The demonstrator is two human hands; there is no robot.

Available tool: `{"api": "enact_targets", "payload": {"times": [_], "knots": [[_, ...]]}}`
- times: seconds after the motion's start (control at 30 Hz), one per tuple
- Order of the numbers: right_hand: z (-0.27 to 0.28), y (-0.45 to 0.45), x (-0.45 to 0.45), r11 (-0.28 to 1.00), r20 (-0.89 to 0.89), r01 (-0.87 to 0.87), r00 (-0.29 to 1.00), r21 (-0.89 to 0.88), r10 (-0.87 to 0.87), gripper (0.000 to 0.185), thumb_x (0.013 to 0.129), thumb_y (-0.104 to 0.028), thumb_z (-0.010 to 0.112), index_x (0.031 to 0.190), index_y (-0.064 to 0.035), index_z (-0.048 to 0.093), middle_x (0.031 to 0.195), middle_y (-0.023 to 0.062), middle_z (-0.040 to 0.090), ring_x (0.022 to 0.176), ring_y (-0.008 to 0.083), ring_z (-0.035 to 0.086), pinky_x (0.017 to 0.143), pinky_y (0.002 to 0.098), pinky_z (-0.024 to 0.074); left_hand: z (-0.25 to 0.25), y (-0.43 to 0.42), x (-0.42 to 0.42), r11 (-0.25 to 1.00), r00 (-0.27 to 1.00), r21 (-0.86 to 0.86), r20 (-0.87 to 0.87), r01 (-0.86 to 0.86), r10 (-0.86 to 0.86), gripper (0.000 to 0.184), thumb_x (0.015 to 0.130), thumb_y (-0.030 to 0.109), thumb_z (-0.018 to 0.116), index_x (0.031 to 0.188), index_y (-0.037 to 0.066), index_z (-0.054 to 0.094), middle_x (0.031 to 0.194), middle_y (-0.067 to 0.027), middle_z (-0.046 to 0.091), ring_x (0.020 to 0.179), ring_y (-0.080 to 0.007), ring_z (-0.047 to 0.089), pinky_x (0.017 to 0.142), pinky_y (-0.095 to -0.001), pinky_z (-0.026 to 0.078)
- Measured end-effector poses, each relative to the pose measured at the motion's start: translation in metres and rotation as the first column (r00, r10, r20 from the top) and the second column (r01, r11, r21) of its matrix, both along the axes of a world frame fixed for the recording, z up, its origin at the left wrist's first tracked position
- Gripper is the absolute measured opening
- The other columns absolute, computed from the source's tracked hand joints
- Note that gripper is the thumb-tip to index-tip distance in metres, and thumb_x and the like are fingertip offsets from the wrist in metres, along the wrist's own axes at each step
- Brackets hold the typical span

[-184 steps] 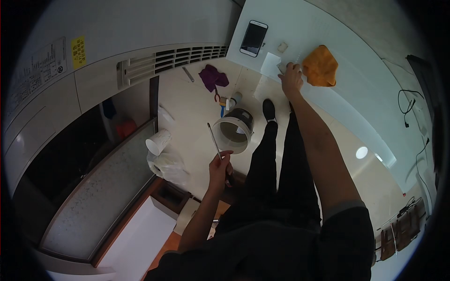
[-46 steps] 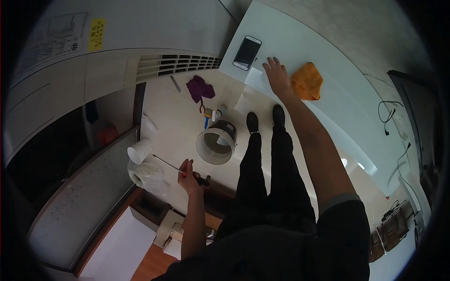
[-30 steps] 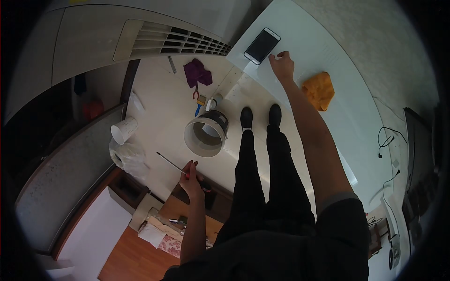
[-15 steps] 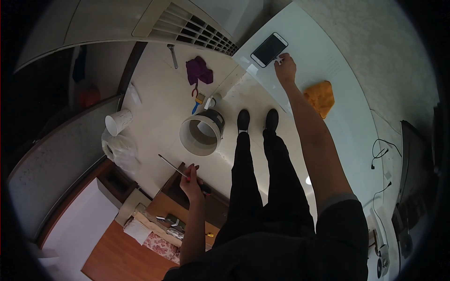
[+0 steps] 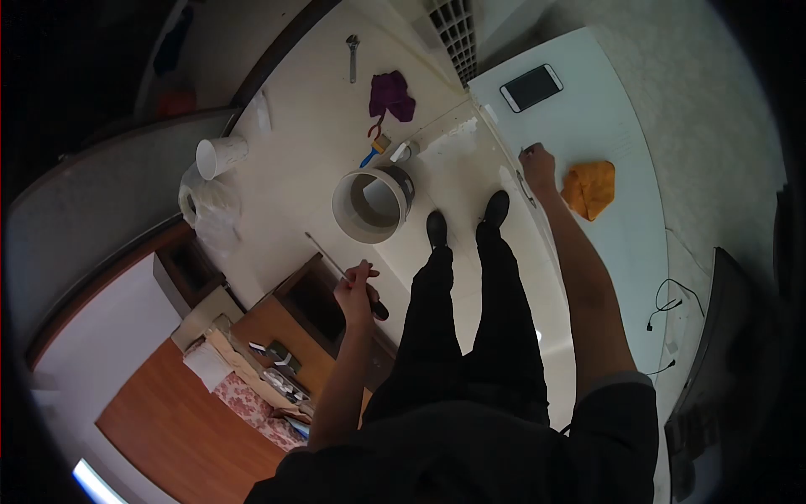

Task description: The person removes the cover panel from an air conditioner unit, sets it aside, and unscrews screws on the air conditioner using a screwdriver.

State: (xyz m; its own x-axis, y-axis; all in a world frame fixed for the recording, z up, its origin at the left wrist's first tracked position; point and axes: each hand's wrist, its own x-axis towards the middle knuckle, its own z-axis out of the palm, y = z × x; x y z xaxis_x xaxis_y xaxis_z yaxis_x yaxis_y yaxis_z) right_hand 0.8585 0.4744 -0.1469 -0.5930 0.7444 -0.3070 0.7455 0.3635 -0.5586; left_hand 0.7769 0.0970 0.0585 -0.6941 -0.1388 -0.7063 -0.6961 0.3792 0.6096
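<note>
A: What is filling the most room around the bucket (image 5: 346, 210)?

B: The white cabinet (image 5: 636, 252) is running along the right of the bucket, which is standing on the floor (image 5: 294, 168)

A: And the cloths?

B: The orange cloth (image 5: 589, 190) is lying on the cabinet, well to the right of the bucket; the purple cloth (image 5: 392, 97) is lying crumpled beyond the bucket

A: Where are the hands resting?

B: The left hand (image 5: 356, 292) is holding a screwdriver (image 5: 329, 259) on our side of the bucket, its fingers wrapping the handle, and its tip is pointing out just left of the bucket. The right hand (image 5: 539, 168) is hovering by the cabinet's front edge, right of the bucket, fingers curled; whether they are pinching anything small, I cannot tell

A: What about the little things?

B: The phone (image 5: 531, 87) is lying on the cabinet, beyond the bucket and to its right. The wrench (image 5: 353, 63) is lying well beyond the bucket, and the brush (image 5: 373, 153) is lying just beyond it
</note>
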Motion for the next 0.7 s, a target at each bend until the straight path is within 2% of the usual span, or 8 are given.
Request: {"api": "enact_targets", "payload": {"times": [0.13, 0.23, 0.27, 0.37, 0.5, 0.57, 0.67, 0.7], "knots": [[0.132, -0.174, -0.015, 0.940, -0.387, -0.217, 0.916, -0.264, 0.103, 0.017, 0.079, -0.015, 0.064, 0.085, -0.0006, 0.059, 0.078, 0.0165, 0.065, 0.076, 0.0311, 0.064, 0.067, 0.0365, 0.0500, 0.029, -0.025, -0.012, 0.973, 0.984, 0.192, 0.095, 0.128, -0.148, 0.030, 0.088, 0.028, 0.058, 0.093, -0.001, 0.065, 0.075, -0.0067, 0.065, 0.041, -0.0073, 0.044, 0.040, -0.0209, 0.034], [0.213, -0.274, -0.019, 0.760, -0.462, -0.400, 0.874, -0.511, 0.150, 0.016, 0.081, -0.013, 0.063, 0.087, 0.0011, 0.057, 0.079, 0.0169, 0.064, 0.074, 0.0313, 0.064, 0.064, 0.0349, 0.0503, 0.047, -0.037, -0.008, 0.939, 0.980, 0.315, 0.099, 0.136, -0.175, 0.029, 0.087, 0.027, 0.060, 0.095, -0.001, 0.065, 0.073, -0.0053, 0.064, 0.043, -0.0076, 0.046, 0.041, -0.0209, 0.035], [0.223, -0.298, -0.022, 0.757, -0.467, -0.419, 0.867, -0.501, 0.171, 0.016, 0.081, -0.013, 0.063, 0.087, 0.0011, 0.057, 0.079, 0.0169, 0.064, 0.074, 0.0313, 0.064, 0.064, 0.0349, 0.0503, 0.046, -0.048, -0.011, 0.938, 0.967, 0.310, 0.146, 0.156, -0.209, 0.026, 0.084, 0.023, 0.064, 0.095, 0.000, 0.066, 0.072, -0.0039, 0.063, 0.045, -0.0075, 0.047, 0.041, -0.0212, 0.036], [0.248, -0.366, -0.037, 0.790, -0.460, -0.422, 0.864, -0.445, 0.203, 0.016, 0.081, -0.011, 0.064, 0.087, 0.0012, 0.056, 0.077, 0.0137, 0.063, 0.074, 0.0253, 0.064, 0.065, 0.0328, 0.0503, 0.060, -0.103, -0.021, 0.921, 0.985, 0.370, 0.075, 0.117, -0.155, 0.022, 0.082, 0.019, 0.067, 0.093, 0.000, 0.066, 0.070, -0.0025, 0.062, 0.046, -0.0073, 0.048, 0.042, -0.0210, 0.036], [0.274, -0.493, -0.091, 0.830, -0.479, -0.470, 0.827, -0.299, 0.296, 0.014, 0.081, -0.010, 0.062, 0.085, -0.0006, 0.054, 0.079, 0.0151, 0.062, 0.073, 0.0313, 0.062, 0.063, 0.0372, 0.0493, 0.074, -0.243, -0.065, 0.891, 0.999, 0.452, 0.018, 0.026, -0.038, 0.019, 0.081, 0.018, 0.068, 0.092, 0.001, 0.067, 0.067, -0.0017, 0.061, 0.047, -0.0074, 0.049, 0.043, -0.0210, 0.036], [0.292, -0.554, -0.111, 0.831, -0.478, -0.483, 0.819, -0.278, 0.316, 0.013, 0.080, -0.010, 0.062, 0.085, -0.0012, 0.053, 0.079, 0.0148, 0.061, 0.073, 0.0317, 0.062, 0.063, 0.0381, 0.0488, 0.096, -0.307, -0.078, 0.874, 0.988, 0.477, 0.151, -0.095, 0.025, 0.018, 0.081, 0.016, 0.069, 0.092, 0.002, 0.067, 0.065, -0.0006, 0.059, 0.048, -0.0075, 0.049, 0.044, -0.0212, 0.037], [0.315, -0.617, -0.141, 0.810, -0.465, -0.569, 0.761, -0.143, 0.453, 0.013, 0.080, -0.006, 0.061, 0.089, -0.0001, 0.055, 0.082, 0.0151, 0.062, 0.076, 0.0309, 0.062, 0.065, 0.0363, 0.0494, 0.118, -0.376, -0.102, 0.863, 0.988, 0.489, 0.142, -0.129, 0.067, 0.014, 0.081, 0.013, 0.067, 0.091, 0.003, 0.067, 0.069, -0.0013, 0.061, 0.048, -0.0079, 0.047, 0.045, -0.0213, 0.038], [0.325, -0.628, -0.155, 0.752, -0.481, -0.651, 0.694, -0.101, 0.536, 0.013, 0.080, -0.006, 0.060, 0.091, -0.0001, 0.055, 0.084, 0.0162, 0.062, 0.078, 0.0320, 0.062, 0.067, 0.0377, 0.0491, 0.124, -0.392, -0.110, 0.858, 0.989, 0.497, 0.129, -0.128, 0.073, 0.014, 0.081, 0.013, 0.067, 0.091, 0.003, 0.067, 0.069, -0.0013, 0.061, 0.048, -0.0079, 0.047, 0.045, -0.0213, 0.038]]}}
